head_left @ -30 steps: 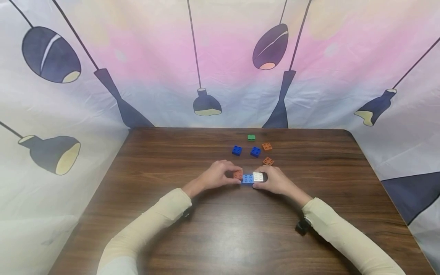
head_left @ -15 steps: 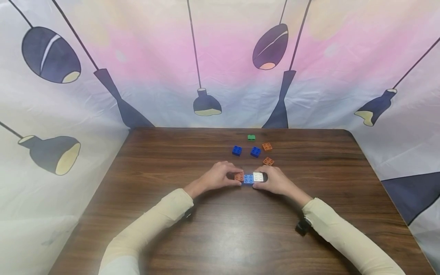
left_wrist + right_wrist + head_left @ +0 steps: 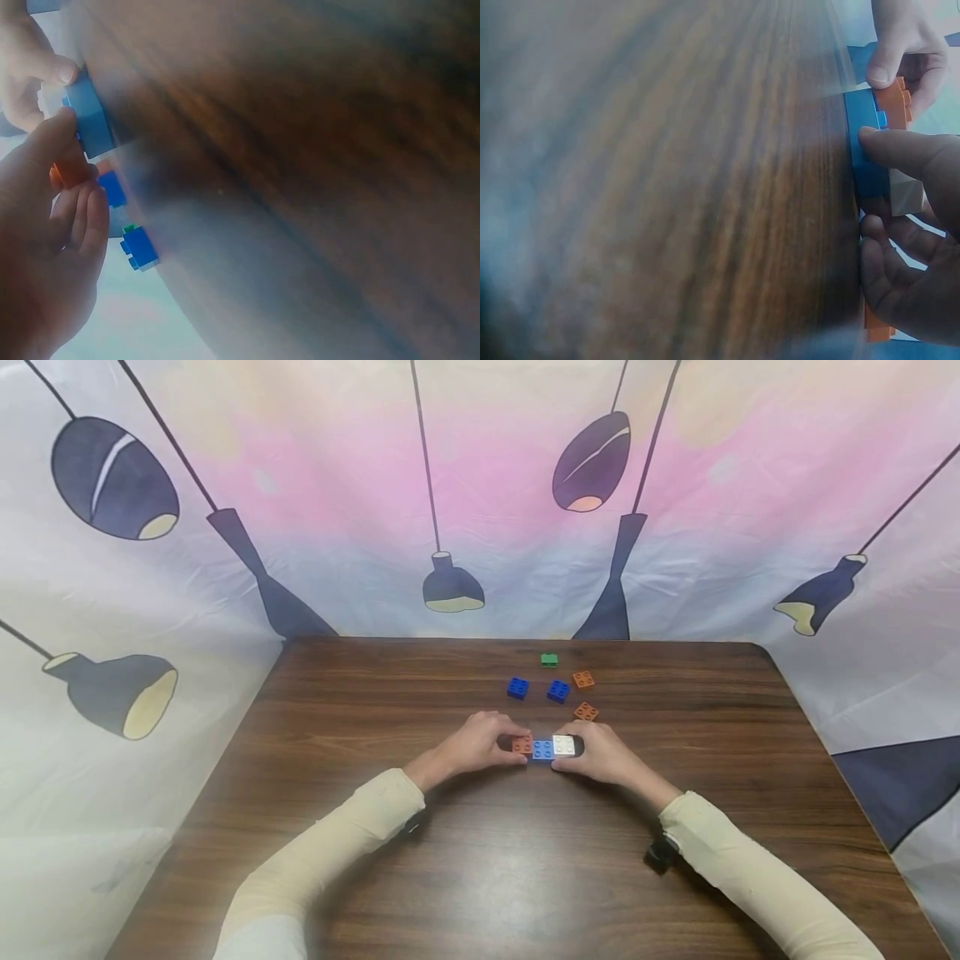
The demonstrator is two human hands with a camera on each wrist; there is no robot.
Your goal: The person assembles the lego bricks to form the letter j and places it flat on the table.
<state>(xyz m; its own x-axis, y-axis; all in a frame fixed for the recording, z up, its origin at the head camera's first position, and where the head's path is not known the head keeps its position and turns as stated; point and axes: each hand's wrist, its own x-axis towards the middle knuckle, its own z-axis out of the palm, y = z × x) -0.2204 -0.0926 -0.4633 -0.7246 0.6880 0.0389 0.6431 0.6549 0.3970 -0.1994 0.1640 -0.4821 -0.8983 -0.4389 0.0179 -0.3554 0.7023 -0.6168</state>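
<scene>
A long light-blue toy brick [image 3: 543, 750] sits on the table, its studs bare in the middle. On its right end is a white brick [image 3: 563, 745]. My left hand [image 3: 480, 742] pinches an orange brick [image 3: 522, 743] between thumb and fingers at the blue brick's left end. In the right wrist view, this orange brick [image 3: 894, 103] rests on the blue one; whether it is pressed fully down I cannot tell. My right hand [image 3: 600, 754] grips the right end of the blue brick [image 3: 862, 146], thumb on its near side. The fingers partly hide the white brick [image 3: 906, 193].
Beyond the hands lie two dark blue bricks [image 3: 517, 687], a green brick [image 3: 549, 660] and two flat orange bricks [image 3: 583, 679]. The nearer flat orange brick [image 3: 586, 712] is close to the right hand's fingers. A printed cloth [image 3: 510, 568] hangs behind the wooden table [image 3: 480, 877].
My left hand has shifted slightly right with the orange brick, which now lines up with the blue brick. The blue brick has moved slightly right too. My right hand has stayed in place.
</scene>
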